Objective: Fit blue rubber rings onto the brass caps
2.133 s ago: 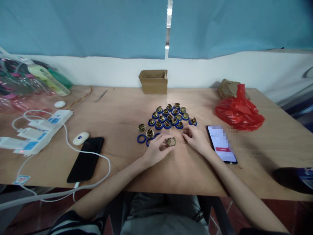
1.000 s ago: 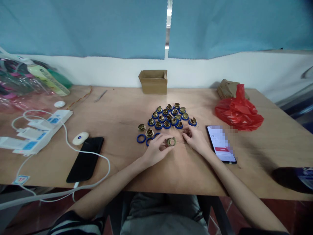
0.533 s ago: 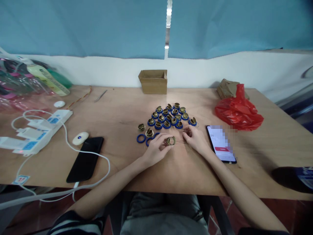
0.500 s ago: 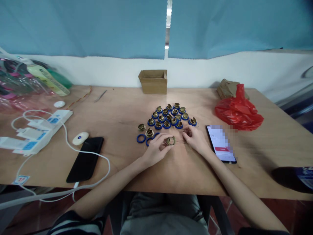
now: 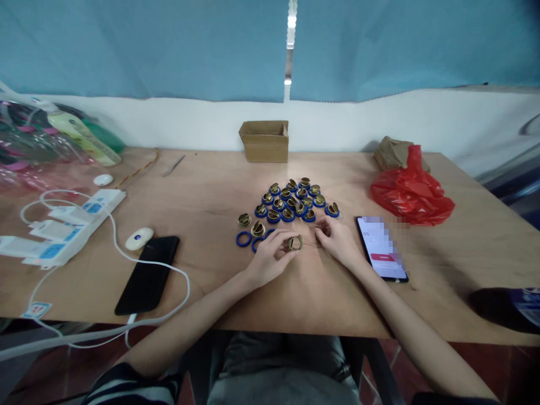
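My left hand (image 5: 272, 256) pinches a round brass piece (image 5: 294, 243) between thumb and fingers, its ring-like edge turned up toward me. To its right, my right hand (image 5: 335, 239) rests on the table with its fingers curled together. A thin dark line shows near its fingertips, but whatever they hold is too small to make out. Beyond both hands lies a cluster of brass pieces with upright flaps, seated in blue rings (image 5: 288, 214). Two brass pieces without a blue ring around them, one a brass piece (image 5: 257, 228), sit left of the cluster. Loose blue rings (image 5: 243, 238) lie beside my left hand, one partly covered.
A cardboard box (image 5: 265, 147) stands against the wall. On the right are a lit phone (image 5: 382, 247), a red plastic bag (image 5: 411, 191) and a dark bottle (image 5: 506, 309). To the left lie a black phone (image 5: 147, 275), a power strip (image 5: 80, 228) and white cables.
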The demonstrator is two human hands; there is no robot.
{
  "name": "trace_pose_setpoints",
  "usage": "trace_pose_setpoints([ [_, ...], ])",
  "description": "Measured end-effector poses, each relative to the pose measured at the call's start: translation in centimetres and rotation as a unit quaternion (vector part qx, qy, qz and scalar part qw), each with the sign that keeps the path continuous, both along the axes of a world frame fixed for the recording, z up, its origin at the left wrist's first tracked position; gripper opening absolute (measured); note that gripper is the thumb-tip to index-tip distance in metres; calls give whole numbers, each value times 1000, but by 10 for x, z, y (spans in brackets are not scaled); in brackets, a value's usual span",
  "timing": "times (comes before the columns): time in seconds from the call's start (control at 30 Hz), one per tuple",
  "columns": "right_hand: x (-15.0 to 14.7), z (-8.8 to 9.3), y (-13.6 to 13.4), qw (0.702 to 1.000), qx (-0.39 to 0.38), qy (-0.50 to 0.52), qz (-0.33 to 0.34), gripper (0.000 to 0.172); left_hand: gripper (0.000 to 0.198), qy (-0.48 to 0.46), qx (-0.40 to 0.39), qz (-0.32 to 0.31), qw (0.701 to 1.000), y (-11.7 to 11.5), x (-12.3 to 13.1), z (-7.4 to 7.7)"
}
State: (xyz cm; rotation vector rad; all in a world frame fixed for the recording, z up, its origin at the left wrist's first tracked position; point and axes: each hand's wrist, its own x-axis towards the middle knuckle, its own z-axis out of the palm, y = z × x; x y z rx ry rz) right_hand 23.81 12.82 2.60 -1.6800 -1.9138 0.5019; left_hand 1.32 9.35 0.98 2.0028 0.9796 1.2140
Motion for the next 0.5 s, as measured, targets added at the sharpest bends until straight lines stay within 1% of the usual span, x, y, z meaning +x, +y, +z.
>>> trace_pose_setpoints([
  [0.13,0,-1,0,1000,-3,1,-2,8,35,0,-12,-2,1000,0,0,-1],
  [0.37,0,0,0,1000,-4,-3,-2,8,36,-1,10,-1,1000,1,0,0],
  [0.5,1,-2,1,1000,5,-4,0,8,36,-3,-6,-2,1000,0,0,0],
])
